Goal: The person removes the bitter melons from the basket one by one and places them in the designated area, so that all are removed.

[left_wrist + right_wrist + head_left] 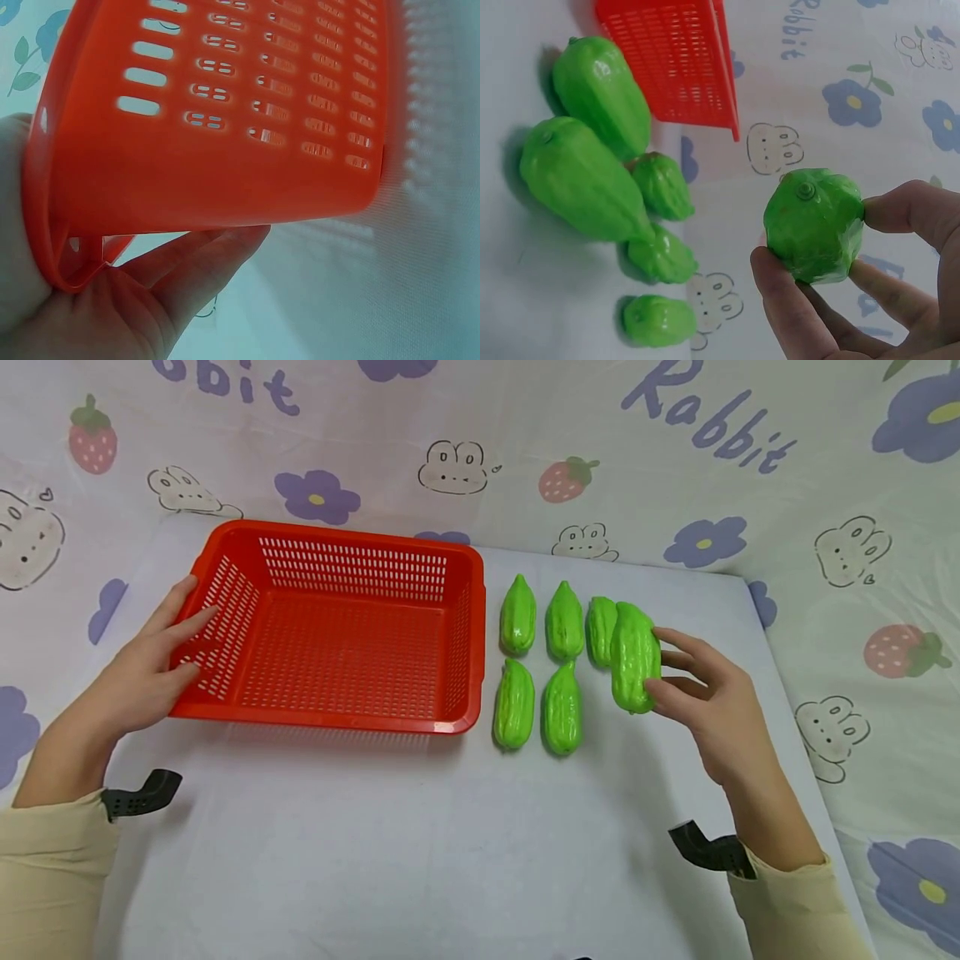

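Note:
My left hand (142, 681) grips the left end of a red plastic basket (345, 724). In the left wrist view, some fingers (214, 262) lie along the basket's outer wall (202, 180), and the rim sits against the hand. With thumb and fingertips, my right hand (716, 706) pinches a bright green, ridged gourd (633, 656), raised above the table. The right wrist view shows this gourd end-on, a small round nub on its end. Several similar gourds (564, 622) lie in two rows between the basket and my right hand; the held one partly covers one of them.
The basket has slotted walls and a perforated floor, with nothing lying in it. A white cloth (450, 843) covers the table. Behind and beside it hangs a printed sheet (510, 410) with rabbits, flowers and strawberries. Each wrist wears a black mount (142, 795).

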Demonstrator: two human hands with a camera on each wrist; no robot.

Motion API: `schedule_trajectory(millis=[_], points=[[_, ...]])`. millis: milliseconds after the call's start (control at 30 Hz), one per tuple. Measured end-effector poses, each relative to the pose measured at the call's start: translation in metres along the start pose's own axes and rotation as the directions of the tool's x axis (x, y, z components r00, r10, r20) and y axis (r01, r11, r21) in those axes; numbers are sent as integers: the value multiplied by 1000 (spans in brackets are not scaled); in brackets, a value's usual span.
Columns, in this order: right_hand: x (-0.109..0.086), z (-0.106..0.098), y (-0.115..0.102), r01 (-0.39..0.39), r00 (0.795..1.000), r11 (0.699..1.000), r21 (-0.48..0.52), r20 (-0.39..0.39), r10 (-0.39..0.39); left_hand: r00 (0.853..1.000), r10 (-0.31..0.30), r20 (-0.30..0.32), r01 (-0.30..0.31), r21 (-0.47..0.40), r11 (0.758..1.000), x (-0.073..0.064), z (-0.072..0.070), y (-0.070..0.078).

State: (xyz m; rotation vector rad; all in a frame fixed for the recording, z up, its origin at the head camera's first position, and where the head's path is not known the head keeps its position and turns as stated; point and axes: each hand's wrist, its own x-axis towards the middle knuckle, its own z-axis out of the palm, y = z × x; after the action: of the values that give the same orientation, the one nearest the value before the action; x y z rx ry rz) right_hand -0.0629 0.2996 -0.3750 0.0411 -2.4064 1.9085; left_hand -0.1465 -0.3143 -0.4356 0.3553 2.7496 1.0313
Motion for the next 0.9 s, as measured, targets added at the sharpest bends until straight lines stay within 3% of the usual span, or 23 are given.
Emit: schedule_trajectory(millis=[900], points=[[-18, -11, 37, -98, 994, 995, -1, -49, 97, 1000, 6, -7, -6, 5, 1000, -2, 1, 1]])
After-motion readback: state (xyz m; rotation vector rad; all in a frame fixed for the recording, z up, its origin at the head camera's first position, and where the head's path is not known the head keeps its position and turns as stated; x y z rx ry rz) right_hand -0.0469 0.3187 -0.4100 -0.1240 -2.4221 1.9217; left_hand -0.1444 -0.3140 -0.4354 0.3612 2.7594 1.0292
